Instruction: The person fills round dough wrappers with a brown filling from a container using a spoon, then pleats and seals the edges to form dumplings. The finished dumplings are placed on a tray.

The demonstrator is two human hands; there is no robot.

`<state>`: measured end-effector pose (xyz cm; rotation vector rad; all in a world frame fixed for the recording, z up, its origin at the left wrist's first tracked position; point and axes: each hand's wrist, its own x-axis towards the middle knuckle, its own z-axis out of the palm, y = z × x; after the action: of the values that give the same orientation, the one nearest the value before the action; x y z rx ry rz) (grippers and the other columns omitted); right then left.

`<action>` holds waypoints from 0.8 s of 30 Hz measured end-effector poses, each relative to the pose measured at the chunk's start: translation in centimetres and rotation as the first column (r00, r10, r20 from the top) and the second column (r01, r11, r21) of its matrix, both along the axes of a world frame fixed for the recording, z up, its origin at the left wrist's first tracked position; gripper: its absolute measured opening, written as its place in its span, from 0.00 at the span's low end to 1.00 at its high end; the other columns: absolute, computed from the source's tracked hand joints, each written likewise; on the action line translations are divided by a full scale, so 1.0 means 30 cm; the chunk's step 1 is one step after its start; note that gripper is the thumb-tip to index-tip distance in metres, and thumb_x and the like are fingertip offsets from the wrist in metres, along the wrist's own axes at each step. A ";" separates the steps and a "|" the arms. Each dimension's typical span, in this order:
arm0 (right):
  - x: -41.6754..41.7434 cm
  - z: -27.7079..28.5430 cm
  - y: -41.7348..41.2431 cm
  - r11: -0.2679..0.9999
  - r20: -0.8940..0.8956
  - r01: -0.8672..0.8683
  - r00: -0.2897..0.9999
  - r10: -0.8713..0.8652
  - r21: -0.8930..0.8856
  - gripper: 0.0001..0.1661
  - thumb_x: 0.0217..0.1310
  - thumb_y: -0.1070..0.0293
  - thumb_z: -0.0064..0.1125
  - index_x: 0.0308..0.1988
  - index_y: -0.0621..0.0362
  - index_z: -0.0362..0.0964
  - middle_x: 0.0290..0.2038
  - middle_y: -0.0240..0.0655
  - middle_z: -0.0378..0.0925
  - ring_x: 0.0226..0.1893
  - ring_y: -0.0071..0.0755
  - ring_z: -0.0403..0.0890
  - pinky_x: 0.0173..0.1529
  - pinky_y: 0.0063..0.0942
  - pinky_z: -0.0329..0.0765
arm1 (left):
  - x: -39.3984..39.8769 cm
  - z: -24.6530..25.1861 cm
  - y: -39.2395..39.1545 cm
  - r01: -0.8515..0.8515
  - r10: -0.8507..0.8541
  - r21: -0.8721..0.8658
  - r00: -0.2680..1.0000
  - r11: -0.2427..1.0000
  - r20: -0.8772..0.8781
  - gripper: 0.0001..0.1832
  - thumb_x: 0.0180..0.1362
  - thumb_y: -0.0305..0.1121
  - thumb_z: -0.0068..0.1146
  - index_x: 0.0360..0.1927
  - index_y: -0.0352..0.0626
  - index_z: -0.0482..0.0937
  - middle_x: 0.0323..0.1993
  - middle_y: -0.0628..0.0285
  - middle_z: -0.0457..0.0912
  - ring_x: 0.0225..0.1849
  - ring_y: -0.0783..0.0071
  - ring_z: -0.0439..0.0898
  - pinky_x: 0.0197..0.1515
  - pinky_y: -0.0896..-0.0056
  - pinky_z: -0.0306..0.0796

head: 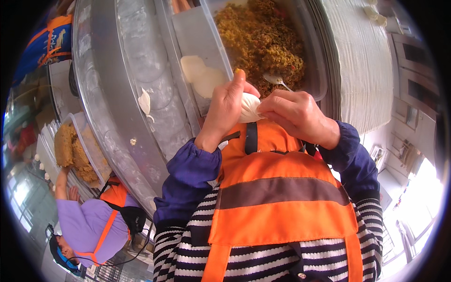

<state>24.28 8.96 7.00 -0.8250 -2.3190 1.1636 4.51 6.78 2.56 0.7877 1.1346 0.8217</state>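
My left hand [229, 102] cups a white dough bun [249, 107] with gathered pleats, its thumb pointing up. The fingertips of my right hand [294, 111] pinch the pleated dough on the bun's right side. Just beyond both hands, a clear plastic tub [320, 81] holds a yellow-brown crumbly filling [260, 42]. A metal spoon [276, 79] rests in the filling, behind my right hand. Left of the tub, flat dough wrappers [208, 79] overlap on a metal surface.
Dough scraps [144, 102] lie on the long metal counter [123, 116] at left. A cloth-covered stack of trays [363, 70] stands at right, with pieces of dough on top. Across the counter, a co-worker in purple [91, 225] reaches to another tub of filling [84, 155]. Another person [49, 42] is at upper left.
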 end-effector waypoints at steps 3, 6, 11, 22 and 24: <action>-0.002 -0.006 -0.004 1.000 -0.002 0.007 1.000 -0.007 0.028 0.09 0.55 0.80 0.63 0.39 0.62 0.75 0.33 0.40 0.78 0.29 0.43 0.82 0.31 0.34 0.79 | -0.004 -0.021 0.009 0.019 -0.021 -0.080 1.000 0.997 -0.015 0.38 0.71 0.63 0.34 0.32 0.35 0.81 0.24 0.62 0.80 0.27 0.76 0.80 0.34 0.75 0.74; -0.004 -0.006 -0.001 0.995 0.032 -0.015 0.999 0.011 0.099 0.10 0.54 0.80 0.64 0.39 0.61 0.75 0.33 0.40 0.77 0.29 0.43 0.82 0.31 0.34 0.79 | 0.004 0.001 0.026 0.081 -0.066 -0.273 0.996 0.959 0.064 0.39 0.71 0.65 0.31 0.35 0.37 0.80 0.26 0.61 0.81 0.26 0.73 0.81 0.32 0.72 0.77; 0.004 -0.001 0.027 0.971 0.084 -0.095 0.993 0.079 0.217 0.14 0.51 0.79 0.66 0.39 0.60 0.74 0.32 0.39 0.76 0.28 0.44 0.81 0.31 0.33 0.79 | 0.028 0.039 0.021 0.035 0.110 -0.409 0.939 0.912 0.325 0.38 0.70 0.65 0.33 0.28 0.39 0.78 0.24 0.61 0.80 0.29 0.74 0.81 0.26 0.66 0.79; -0.013 -0.045 -0.001 0.980 -0.079 0.074 0.995 -0.060 0.185 0.17 0.52 0.77 0.66 0.43 0.62 0.74 0.33 0.40 0.77 0.31 0.45 0.80 0.33 0.35 0.78 | 0.048 0.015 -0.038 -0.240 0.237 -0.053 0.970 0.969 -0.057 0.32 0.75 0.56 0.33 0.33 0.36 0.77 0.25 0.64 0.79 0.28 0.77 0.77 0.35 0.74 0.71; -0.044 -0.029 -0.027 0.956 -0.062 0.275 0.957 -0.282 -0.100 0.16 0.53 0.76 0.66 0.44 0.63 0.74 0.33 0.40 0.78 0.32 0.43 0.82 0.35 0.34 0.79 | 0.060 -0.019 -0.059 -0.319 0.350 0.174 0.915 0.932 -0.198 0.29 0.76 0.51 0.33 0.34 0.35 0.76 0.27 0.62 0.79 0.30 0.74 0.77 0.36 0.72 0.70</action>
<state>22.96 8.16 6.13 -1.0820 -2.0213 1.1590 6.32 5.01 1.99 0.8282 1.4544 1.1289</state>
